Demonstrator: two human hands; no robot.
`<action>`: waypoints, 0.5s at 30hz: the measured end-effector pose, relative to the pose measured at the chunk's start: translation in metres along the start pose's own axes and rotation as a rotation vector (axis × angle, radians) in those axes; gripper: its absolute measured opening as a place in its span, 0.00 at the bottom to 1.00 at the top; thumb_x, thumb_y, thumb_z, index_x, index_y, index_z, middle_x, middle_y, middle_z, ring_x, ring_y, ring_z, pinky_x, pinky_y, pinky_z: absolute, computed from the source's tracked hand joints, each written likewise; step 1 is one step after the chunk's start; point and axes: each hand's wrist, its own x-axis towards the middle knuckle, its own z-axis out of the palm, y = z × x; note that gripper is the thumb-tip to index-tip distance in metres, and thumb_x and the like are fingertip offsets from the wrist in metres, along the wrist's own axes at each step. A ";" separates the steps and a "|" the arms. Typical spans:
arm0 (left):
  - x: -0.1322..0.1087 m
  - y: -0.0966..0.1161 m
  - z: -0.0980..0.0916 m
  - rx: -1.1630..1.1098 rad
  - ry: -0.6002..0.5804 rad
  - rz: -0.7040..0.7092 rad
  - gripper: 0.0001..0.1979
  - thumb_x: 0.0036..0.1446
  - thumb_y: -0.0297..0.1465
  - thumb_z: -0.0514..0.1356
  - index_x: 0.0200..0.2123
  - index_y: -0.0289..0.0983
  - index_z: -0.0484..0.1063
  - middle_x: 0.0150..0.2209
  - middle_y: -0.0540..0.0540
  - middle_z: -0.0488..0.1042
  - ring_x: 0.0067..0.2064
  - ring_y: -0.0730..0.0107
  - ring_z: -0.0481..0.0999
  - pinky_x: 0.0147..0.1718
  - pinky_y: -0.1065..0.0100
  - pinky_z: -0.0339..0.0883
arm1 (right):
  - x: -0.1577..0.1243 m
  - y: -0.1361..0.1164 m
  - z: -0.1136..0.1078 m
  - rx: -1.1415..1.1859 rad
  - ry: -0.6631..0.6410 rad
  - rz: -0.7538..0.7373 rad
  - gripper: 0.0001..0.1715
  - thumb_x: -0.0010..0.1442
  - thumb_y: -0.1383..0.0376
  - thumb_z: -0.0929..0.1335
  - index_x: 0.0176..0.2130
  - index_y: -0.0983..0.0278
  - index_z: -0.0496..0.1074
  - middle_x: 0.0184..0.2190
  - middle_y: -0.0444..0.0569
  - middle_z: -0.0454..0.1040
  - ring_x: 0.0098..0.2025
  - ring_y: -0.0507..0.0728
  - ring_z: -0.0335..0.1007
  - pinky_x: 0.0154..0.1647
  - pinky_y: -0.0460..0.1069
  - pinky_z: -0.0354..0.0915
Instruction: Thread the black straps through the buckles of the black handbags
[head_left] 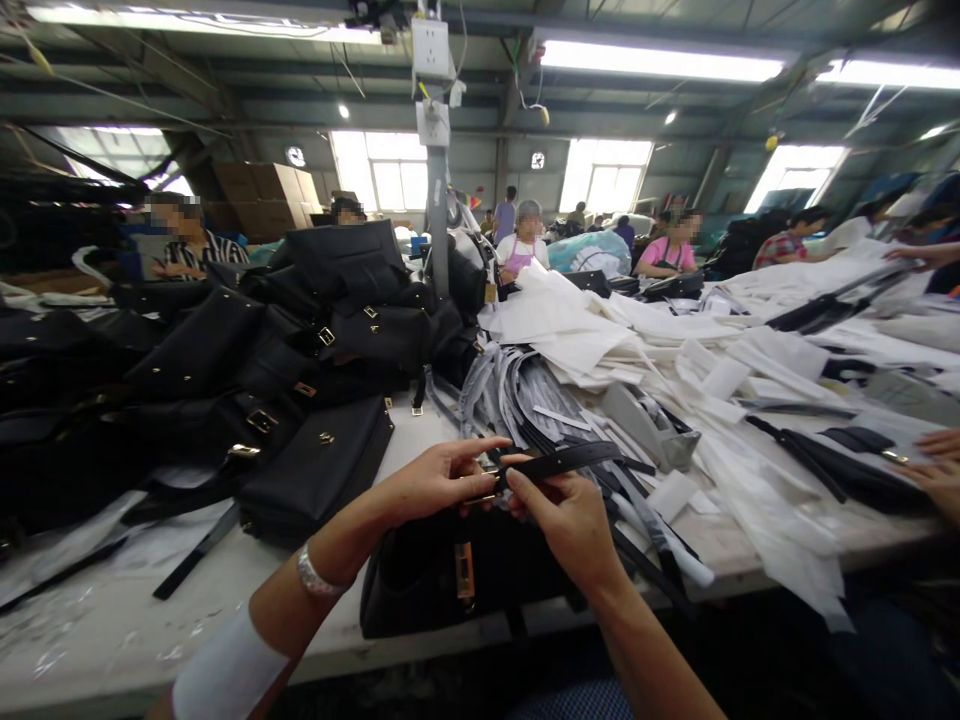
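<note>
My left hand [439,480] and my right hand [566,515] meet above a black handbag [427,585] that lies at the near edge of the table [97,620]. Both hands pinch a narrow black strap [574,460], which runs from between them out to the right. The left fingers close on its near end, where a small gold buckle shows. The right thumb and fingers press the strap just beside them. A bracelet sits on my left wrist.
A large heap of black handbags [247,360] covers the left of the table. White paper and fabric pieces [675,340] and loose straps [502,390] lie to the right. Another person's hands [937,470] rest at the right edge. Several workers sit at the far side.
</note>
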 end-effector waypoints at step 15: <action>0.002 0.003 0.004 0.129 0.066 0.052 0.33 0.59 0.36 0.61 0.66 0.37 0.59 0.27 0.51 0.74 0.25 0.73 0.72 0.23 0.75 0.66 | 0.012 -0.009 0.001 -0.099 -0.140 -0.137 0.10 0.59 0.59 0.72 0.41 0.56 0.82 0.29 0.47 0.81 0.30 0.59 0.77 0.37 0.52 0.71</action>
